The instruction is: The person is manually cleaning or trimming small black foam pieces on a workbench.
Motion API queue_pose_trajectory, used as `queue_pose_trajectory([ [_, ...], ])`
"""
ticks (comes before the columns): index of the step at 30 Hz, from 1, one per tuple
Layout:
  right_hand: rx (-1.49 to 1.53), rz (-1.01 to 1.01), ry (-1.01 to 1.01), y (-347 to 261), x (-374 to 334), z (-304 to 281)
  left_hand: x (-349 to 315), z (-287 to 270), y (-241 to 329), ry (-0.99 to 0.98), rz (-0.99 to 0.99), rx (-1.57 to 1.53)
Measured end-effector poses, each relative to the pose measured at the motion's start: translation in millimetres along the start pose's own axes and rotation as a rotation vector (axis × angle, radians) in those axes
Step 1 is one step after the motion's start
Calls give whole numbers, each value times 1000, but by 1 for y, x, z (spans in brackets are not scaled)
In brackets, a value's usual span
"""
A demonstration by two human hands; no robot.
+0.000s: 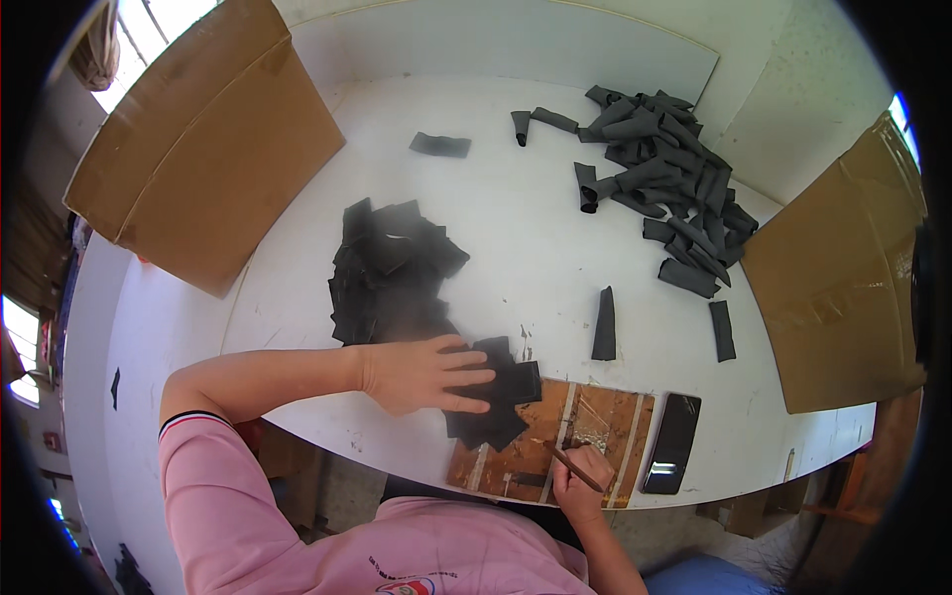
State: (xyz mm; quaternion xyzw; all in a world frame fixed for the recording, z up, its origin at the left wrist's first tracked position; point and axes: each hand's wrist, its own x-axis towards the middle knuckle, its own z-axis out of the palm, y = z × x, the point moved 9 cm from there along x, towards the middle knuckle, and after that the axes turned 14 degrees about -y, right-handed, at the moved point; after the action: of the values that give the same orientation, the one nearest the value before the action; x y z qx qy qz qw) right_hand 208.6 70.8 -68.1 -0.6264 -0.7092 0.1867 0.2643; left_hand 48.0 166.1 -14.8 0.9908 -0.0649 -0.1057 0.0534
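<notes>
My left hand (421, 372) lies flat, fingers spread, on a small stack of black flat pieces (496, 397) at the near edge of the white table (535, 248). My right hand (580, 481) is closed around a thin brown stick (573, 466) over a brown wooden board (555, 441) that rests at the table's front edge. The small stack overlaps the board's left part. A larger heap of black flat pieces (387, 268) sits just beyond my left hand.
A pile of rolled black pieces (669, 183) fills the far right. Two single black rolls (605, 322) lie near the board, one flat piece (439, 145) far back. A dark phone (672, 441) lies right of the board. Cardboard sheets (208, 139) stand at both sides.
</notes>
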Motion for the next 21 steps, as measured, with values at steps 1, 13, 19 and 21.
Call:
queue_pose_trajectory([
  [1, 1, -5, -1, 0, 0, -1, -3, -7, -4, 31, -6, 47],
  [13, -28, 26, -20, 4, 2, 0, -24, -13, -204, 202, -785, -86],
  [19, -57, 58, -47, 8, -1, 4, -49, 6, -331, 287, -1220, -94],
  [21, -43, 60, -72, 7, -1, 8, -59, 17, -355, 333, -1315, -80],
])
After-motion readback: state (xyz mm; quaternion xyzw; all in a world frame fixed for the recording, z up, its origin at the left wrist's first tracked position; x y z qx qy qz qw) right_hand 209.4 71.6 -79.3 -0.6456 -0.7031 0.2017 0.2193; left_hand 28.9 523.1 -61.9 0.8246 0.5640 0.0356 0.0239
